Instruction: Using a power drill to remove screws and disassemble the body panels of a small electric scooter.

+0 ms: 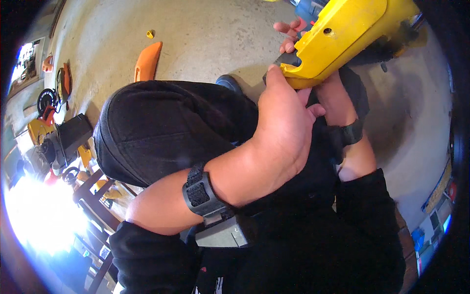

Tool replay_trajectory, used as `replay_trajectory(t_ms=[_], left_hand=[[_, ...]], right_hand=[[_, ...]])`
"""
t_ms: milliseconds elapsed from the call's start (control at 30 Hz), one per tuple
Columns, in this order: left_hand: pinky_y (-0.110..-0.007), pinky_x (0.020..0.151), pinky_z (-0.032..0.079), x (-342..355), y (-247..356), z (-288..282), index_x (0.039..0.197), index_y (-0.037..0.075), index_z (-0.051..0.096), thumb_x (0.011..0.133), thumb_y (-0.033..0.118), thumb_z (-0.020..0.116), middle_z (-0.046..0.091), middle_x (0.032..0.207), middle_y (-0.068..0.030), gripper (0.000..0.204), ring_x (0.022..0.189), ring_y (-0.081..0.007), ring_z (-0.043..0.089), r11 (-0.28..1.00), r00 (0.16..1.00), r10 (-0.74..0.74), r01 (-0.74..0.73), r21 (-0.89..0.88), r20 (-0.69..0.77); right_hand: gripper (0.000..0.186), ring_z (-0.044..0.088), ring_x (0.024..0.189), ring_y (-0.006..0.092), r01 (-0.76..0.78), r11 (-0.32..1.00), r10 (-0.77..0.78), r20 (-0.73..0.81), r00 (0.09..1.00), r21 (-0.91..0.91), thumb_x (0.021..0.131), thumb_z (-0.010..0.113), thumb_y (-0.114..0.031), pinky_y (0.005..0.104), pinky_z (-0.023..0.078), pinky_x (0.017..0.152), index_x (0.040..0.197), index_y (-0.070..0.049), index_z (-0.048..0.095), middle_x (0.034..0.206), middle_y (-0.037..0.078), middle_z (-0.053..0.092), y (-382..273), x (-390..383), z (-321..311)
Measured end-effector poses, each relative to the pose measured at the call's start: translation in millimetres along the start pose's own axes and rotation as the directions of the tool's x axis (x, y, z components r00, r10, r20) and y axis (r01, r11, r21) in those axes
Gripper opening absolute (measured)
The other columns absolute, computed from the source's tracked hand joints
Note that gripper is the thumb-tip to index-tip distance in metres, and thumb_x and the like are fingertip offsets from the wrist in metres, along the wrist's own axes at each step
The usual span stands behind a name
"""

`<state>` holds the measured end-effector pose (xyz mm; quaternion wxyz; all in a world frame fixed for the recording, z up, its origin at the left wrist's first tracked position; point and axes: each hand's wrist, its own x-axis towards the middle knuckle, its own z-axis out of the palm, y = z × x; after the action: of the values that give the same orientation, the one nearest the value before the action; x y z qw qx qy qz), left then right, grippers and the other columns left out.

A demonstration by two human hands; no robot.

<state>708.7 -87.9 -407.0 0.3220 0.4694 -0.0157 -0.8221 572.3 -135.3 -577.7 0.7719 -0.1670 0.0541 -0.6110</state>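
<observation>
Closest to us is our own black sweatshirt point(303, 235), its sleeves reaching over the concrete floor point(205, 29). Beside it our black-trousered knee point(161, 127) rises, bent, at mid-left. The yellow moulded shell point(350, 39) is tilted at the upper right, its notched end pointing down toward us. Our left hand point(286, 110) grasps that end, thumb along its near edge. Our right hand point(333, 90) reaches beneath the shell, mostly hidden, so we cannot tell what it grips; the fingers point(288, 36) beyond the notch are probably its own. We judge the step in hand to be handling the shell at this end, and the next move calls for a steady left grip. An orange panel point(148, 61) lies past our knee. Smaller are the black wrist strap point(199, 193) on our left arm and a little yellow cap point(151, 34) on the floor.
</observation>
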Motion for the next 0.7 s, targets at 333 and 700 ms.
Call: replay_trajectory(t_ms=[333, 700], left_hand=[[-0.034, 0.076, 0.04, -0.7, 3.2, -2.5, 0.125, 0.009, 0.047, 0.101, 0.043, 0.022, 0.056, 0.123, -0.0039, 0.048, 0.101, -0.0124, 0.05, 0.999, 0.999, 0.036, -0.036, 0.037, 0.01], [-0.034, 0.076, 0.04, 7.3, -1.1, -4.8, 0.124, 0.008, 0.048, 0.101, 0.043, 0.021, 0.055, 0.123, -0.0053, 0.05, 0.102, -0.0137, 0.05, 0.999, 0.997, 0.025, -0.028, 0.037, 0.079]], right_hand=[[0.051, 0.062, 0.094, 0.0211, 0.012, 0.999, -0.011, 0.018, 1.0, -0.042, 0.095, 0.049, -0.044, 0.0367, 0.044, 0.095, 0.128, -0.005, 0.048, 0.137, 0.023, 0.041, 2.3, 1.3, -5.7], [0.055, 0.061, 0.09, 0.0197, 0.027, 0.986, -0.058, -0.18, 0.982, -0.167, 0.092, 0.052, -0.048, 0.0359, 0.045, 0.095, 0.127, -0.006, 0.048, 0.131, 0.021, 0.045, 0.9, -7.3, 12.1]])
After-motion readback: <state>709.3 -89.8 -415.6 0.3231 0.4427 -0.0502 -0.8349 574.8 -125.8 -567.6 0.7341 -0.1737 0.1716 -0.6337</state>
